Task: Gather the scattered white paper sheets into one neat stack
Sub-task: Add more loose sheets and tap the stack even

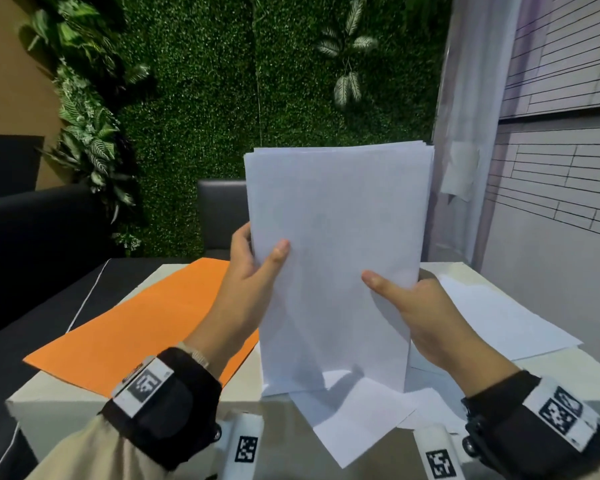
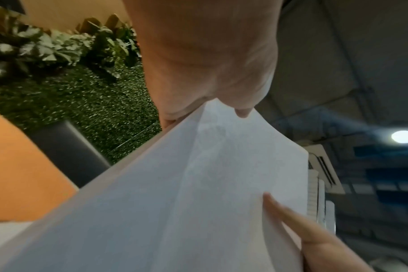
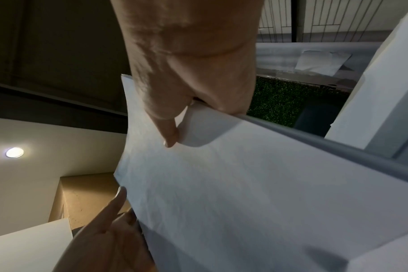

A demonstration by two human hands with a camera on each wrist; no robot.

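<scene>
A stack of white paper sheets [image 1: 336,258] stands upright on its short edge above the table, held between both hands. My left hand [image 1: 253,268] grips its left edge, thumb on the front and fingers behind. My right hand [image 1: 409,299] grips the right edge the same way. The top edges of the sheets are slightly uneven. In the left wrist view the stack [image 2: 175,202] fills the lower frame under my left hand [image 2: 210,73]. The right wrist view shows my right hand [image 3: 189,82] pinching the stack [image 3: 245,193]. Loose white sheets lie on the table at the front [image 1: 354,420] and right [image 1: 499,317].
An orange sheet [image 1: 136,327] lies on the left of the pale table [image 1: 66,396]. Dark seats [image 1: 32,237] stand at the left and behind. A green plant wall [image 1: 239,98] rises at the back, and a tiled wall [image 1: 561,168] on the right.
</scene>
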